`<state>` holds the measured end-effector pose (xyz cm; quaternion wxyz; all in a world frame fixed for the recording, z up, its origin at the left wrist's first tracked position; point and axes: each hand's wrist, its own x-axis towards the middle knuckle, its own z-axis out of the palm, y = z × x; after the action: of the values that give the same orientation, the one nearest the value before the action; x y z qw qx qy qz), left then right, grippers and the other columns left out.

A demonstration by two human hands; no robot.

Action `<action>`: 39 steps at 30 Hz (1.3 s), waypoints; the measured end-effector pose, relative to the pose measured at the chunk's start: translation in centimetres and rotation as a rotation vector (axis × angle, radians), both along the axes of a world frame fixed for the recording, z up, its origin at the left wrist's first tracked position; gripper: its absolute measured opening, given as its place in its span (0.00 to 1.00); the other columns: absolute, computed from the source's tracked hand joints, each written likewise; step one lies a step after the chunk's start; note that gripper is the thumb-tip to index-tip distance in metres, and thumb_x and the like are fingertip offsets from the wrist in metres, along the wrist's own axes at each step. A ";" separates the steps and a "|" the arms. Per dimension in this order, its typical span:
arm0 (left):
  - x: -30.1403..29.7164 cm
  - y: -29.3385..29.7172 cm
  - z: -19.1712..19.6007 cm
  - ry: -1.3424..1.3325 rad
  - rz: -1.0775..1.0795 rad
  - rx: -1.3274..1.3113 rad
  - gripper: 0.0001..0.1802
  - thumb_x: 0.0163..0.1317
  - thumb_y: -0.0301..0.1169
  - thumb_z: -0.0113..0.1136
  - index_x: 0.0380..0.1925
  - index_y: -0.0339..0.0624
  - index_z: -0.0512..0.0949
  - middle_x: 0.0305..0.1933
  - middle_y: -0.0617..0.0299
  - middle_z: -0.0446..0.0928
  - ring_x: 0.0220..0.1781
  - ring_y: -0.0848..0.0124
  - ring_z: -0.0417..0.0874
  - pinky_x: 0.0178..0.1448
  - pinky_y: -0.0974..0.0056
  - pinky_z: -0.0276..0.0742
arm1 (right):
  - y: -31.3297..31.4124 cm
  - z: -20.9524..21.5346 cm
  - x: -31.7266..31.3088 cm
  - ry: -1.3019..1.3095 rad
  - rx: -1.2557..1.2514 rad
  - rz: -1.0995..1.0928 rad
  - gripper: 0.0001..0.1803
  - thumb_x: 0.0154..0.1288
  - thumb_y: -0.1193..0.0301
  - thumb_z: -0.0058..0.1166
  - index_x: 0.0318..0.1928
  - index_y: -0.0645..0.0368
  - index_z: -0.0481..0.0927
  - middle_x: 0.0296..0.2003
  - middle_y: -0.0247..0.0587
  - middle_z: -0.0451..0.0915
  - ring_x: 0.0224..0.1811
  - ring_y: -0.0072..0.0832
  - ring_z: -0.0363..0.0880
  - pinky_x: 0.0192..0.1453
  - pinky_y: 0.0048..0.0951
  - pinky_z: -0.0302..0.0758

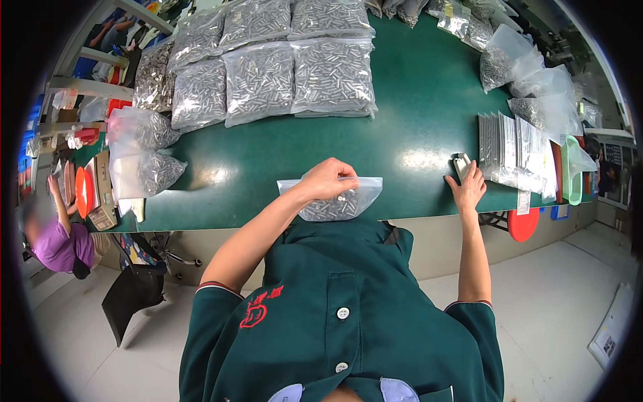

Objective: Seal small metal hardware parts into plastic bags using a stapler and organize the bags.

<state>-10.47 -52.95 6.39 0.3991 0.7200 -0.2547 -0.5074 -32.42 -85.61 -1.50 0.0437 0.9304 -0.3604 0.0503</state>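
Observation:
At the near edge of the green table, a clear zip bag (335, 208) holds a heap of small shiny metal cylinders in its lower part. My left hand (328, 179) is closed on the bag's upper edge, fingers bent and pinched together. Farther right, my right hand (467, 190) rests on the table with thumb and fingers spread. Its fingertips touch a small pale, oblong object (461, 167), whose kind is not clear. Right beside that hand, a row of flat packets with white labels (512, 151) stands packed together.
Large filled bags of metal cylinders (261, 80) cover the back left. Smaller bags (161, 173) sit at the left and more bags (499, 63) at the far right. A green tray (573, 171) stands at the right edge. A black chair (137, 291) and a person in purple (63, 248) are at left.

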 end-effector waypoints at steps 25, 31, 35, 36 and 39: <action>-0.8 0.4 1.8 -0.298 0.043 -0.040 0.13 0.49 0.36 0.58 0.30 0.41 0.82 0.30 0.53 0.80 0.35 0.59 0.80 0.41 0.59 0.73 | 18.1 13.8 13.1 -0.889 1.364 0.027 0.14 0.63 0.70 0.48 0.44 0.60 0.62 0.28 0.41 0.77 0.30 0.25 0.76 0.33 0.27 0.74; -1.3 0.6 1.5 -0.381 0.057 -0.111 0.11 0.49 0.34 0.57 0.29 0.40 0.82 0.28 0.52 0.80 0.34 0.55 0.80 0.40 0.56 0.73 | 19.3 12.6 13.4 -0.773 1.290 0.096 0.14 0.61 0.71 0.49 0.44 0.60 0.62 0.27 0.40 0.77 0.29 0.25 0.77 0.33 0.27 0.74; -1.4 0.7 1.2 -0.379 0.068 -0.132 0.11 0.48 0.33 0.57 0.29 0.40 0.81 0.28 0.51 0.80 0.34 0.54 0.80 0.39 0.55 0.73 | 19.6 12.2 13.3 -0.761 1.351 0.060 0.13 0.61 0.72 0.50 0.44 0.61 0.64 0.28 0.41 0.76 0.28 0.26 0.77 0.32 0.27 0.74; -1.3 0.7 1.3 -0.385 0.061 -0.127 0.10 0.47 0.33 0.57 0.28 0.40 0.81 0.28 0.51 0.79 0.33 0.54 0.79 0.39 0.55 0.72 | 19.6 12.0 13.3 -0.756 1.359 0.046 0.13 0.61 0.72 0.50 0.43 0.62 0.64 0.28 0.41 0.76 0.28 0.26 0.78 0.32 0.27 0.74; -1.3 0.6 1.1 -0.391 0.060 -0.133 0.10 0.47 0.32 0.57 0.28 0.40 0.82 0.27 0.51 0.79 0.33 0.53 0.79 0.38 0.54 0.72 | 19.6 11.8 13.4 -0.737 1.350 0.025 0.12 0.61 0.72 0.51 0.42 0.62 0.66 0.28 0.41 0.76 0.26 0.26 0.77 0.31 0.28 0.74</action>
<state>-11.80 -52.33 7.48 0.4037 0.7841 -0.3386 -0.3280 -19.02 -65.97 10.26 -0.6573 0.6823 -0.2939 0.1268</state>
